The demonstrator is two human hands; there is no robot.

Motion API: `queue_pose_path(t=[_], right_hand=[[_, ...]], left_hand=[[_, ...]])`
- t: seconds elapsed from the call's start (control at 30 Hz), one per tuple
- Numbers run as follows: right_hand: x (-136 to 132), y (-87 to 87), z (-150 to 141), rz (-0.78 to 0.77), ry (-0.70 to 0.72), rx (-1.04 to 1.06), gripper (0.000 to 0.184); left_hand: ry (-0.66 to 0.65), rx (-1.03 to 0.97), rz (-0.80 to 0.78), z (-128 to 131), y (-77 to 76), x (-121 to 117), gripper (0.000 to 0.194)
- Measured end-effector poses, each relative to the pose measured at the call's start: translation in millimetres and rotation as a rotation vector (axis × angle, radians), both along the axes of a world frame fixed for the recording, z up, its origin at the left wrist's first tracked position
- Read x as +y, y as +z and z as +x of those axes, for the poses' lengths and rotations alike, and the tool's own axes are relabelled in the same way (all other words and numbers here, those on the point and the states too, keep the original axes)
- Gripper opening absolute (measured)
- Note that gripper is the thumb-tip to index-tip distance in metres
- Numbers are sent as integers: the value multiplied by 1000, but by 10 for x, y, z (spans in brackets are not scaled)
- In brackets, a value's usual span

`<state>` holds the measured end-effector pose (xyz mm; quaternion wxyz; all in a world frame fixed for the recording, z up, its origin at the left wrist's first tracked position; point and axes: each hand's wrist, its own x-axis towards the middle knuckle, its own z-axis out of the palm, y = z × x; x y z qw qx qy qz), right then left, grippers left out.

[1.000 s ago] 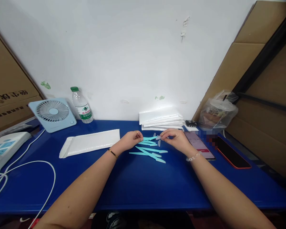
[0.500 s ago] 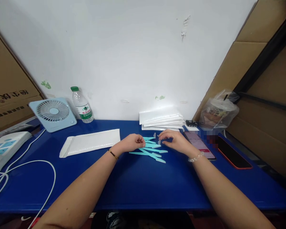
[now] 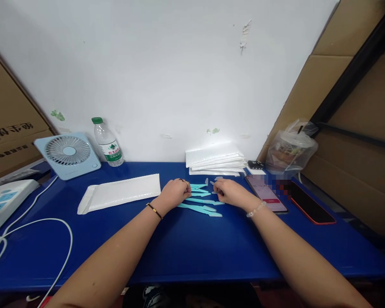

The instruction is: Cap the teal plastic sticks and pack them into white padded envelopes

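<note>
Several turquoise eyebrow razors lie fanned out on the blue table, their tips to the right. My left hand is closed in a pinch over the handles of the upper ones, and its fingers hide where they meet. Across from it, my right hand has its fingertips pressed together beside the razor tips. Small clear plastic blade covers show near the tips and around the right fingers. What the right fingers hold is too small to make out. Left of my left hand lies a white padded envelope.
A stack of white padded envelopes leans at the wall. To the right are two phones and a bagged drink cup. At the left stand a blue fan, a water bottle and a power strip with white cables.
My right fingers have closed together near the razor tips. My left hand has shifted slightly over the handles, and the upper razors lie a little differently. The whole view has moved slightly.
</note>
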<state>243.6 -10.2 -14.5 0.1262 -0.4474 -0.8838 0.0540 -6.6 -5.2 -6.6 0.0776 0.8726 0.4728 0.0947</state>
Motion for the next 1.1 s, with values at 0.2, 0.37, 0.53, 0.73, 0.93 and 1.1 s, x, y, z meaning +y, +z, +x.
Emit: queue_pose_path(t=[0.2,0.37,0.53,0.73,0.93,1.1], right_hand=[[-36,30,-6,-82,-27,141,18],[15,-7,68,-356,-55,622,22],[43,-28,56,-559,-82,879,22],[17,-44,-9,-561,-71,902,29],[9,48,45,-482,-90,915,30],[-14,34,-3,-509,-72,902,32]], left_hand=[[-1,-74,-93,-27,-24,27,11],[18,-191,-163,-62,40,31,15],[55,-253,-208,-82,77,15,19],[38,-295,-245,-85,66,22,21],[54,-336,-283,-119,67,40,26],[46,-346,-297,-105,75,26,28]])
